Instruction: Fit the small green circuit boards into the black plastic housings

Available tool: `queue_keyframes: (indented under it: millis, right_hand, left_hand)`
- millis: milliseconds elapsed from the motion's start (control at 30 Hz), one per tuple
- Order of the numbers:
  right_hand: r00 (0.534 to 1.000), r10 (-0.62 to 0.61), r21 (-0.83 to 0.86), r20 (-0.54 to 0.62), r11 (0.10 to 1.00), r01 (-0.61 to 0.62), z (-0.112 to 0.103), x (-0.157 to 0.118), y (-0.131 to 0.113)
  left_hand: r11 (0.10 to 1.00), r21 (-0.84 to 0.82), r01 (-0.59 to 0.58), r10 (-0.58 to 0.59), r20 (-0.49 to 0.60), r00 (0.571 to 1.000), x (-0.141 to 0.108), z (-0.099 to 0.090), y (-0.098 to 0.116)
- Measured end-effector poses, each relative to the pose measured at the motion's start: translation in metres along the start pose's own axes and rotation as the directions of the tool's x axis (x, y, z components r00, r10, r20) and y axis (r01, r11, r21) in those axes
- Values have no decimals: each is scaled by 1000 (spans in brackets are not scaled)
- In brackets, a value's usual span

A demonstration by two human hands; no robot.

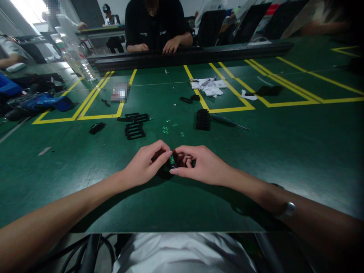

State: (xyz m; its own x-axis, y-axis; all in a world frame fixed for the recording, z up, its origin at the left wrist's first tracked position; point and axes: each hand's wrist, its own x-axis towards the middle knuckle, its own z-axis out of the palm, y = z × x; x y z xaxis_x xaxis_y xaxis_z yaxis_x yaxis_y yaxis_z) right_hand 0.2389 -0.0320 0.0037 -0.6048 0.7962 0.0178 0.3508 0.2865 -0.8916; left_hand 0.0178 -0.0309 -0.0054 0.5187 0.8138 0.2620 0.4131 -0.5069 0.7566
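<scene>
Between my two hands, low over the green table [176,212], is a small black part with a green board [172,160] on it. My left hand [149,161] pinches its upper end with thumb and forefinger. My right hand [199,165] holds it from the right, the thumb at its lower end and the other fingers curled. Beyond my hands lie several small green boards [165,130]. Black slotted frames [135,131] lie to their left, and a stack of black parts [203,120] stands to their right.
A screwdriver [231,122] lies right of the stack. Farther back are crumpled white paper [210,86] and a long black bar [193,55], with a person behind it. Blue tools [42,103] and clear bottles [76,57] are at the left. One black part [97,128] lies left of the frames.
</scene>
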Motion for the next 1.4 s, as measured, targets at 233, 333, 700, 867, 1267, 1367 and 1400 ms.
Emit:
queue_keyframes:
  millis: [233, 333, 700, 867, 1267, 1367, 1400]
  right_hand:
    - [1000, 0, -12, 3, 1000, 1, 0, 0, -1]
    - [1000, -1, -13, 2, 1000, 1, 0, 0, -1]
    - [1000, 4, -3, 15, 1000, -4, 0, 0, -1]
    - [1000, 6, -6, 15, 1000, -6, 0, 0, -2]
    - [1000, 4, -15, 14, 1000, -3, 0, 0, 0]
    - [1000, 6, -19, 8, 1000, -6, 0, 0, 0]
    - [1000, 8, -18, 9, 1000, -8, 0, 0, 0]
  left_hand:
    - [1000, 5, -6, 6, 5, 1000, 0, -1, 1]
    - [1000, 8, -7, 7, 7, 1000, 0, -1, 1]
    - [1000, 3, 7, -7, 11, 1000, 1, 0, 0]
    - [1000, 6, 5, -5, 14, 1000, 1, 0, 1]
    - [1000, 3, 9, -9, 23, 1000, 1, 0, 0]
    - [1000, 6, 13, -13, 17, 1000, 1, 0, 0]
    - [1000, 8, 14, -14, 18, 1000, 1, 0, 0]
